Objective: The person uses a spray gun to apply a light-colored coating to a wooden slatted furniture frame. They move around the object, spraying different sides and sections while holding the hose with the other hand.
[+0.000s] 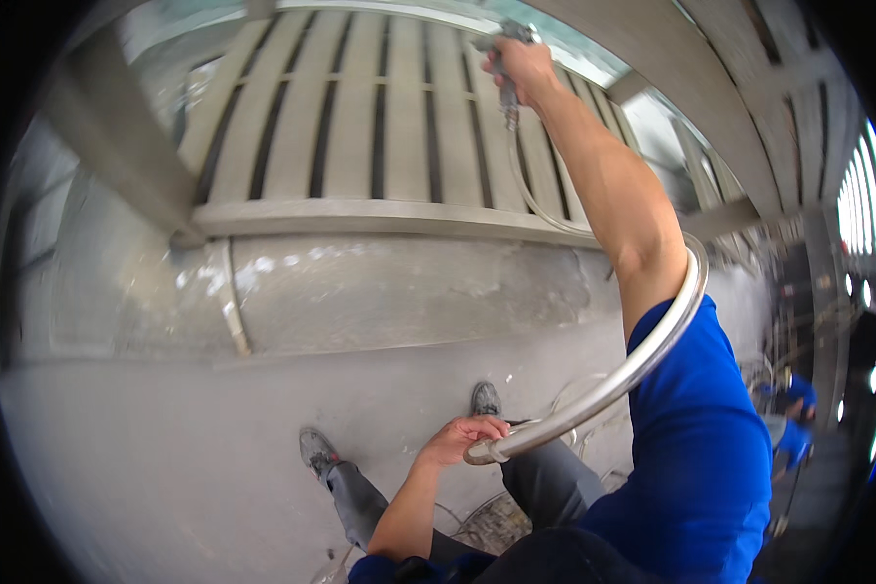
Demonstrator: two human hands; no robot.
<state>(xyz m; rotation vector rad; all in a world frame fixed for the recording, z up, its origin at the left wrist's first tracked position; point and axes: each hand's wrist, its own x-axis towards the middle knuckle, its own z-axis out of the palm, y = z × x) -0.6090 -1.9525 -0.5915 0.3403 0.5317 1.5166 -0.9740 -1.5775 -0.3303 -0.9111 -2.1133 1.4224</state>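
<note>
Far out at the upper right, my right hand (524,70) is closed round the grip of a metallic spray gun (508,95). From the bottom of the gun a thin pale hose (522,177) curves down and passes behind my right forearm. A thicker whitish hose (642,365) bends round my right elbow and sweeps down to the lower middle. There, close to my body, my left hand (465,438) has its fingers curled against this thick hose, beside a band around it. Ahead, under the gun, lies a greyish-beige slatted wooden piece (355,112), like a bench or bed base.
A thick post (127,136) stands at the left of the slats, and another slatted wooden piece (740,88) rises at the upper right. Below the front rail is a worn grey step (389,292). Hoses lie around my feet. A person in blue (798,428) is at the far right.
</note>
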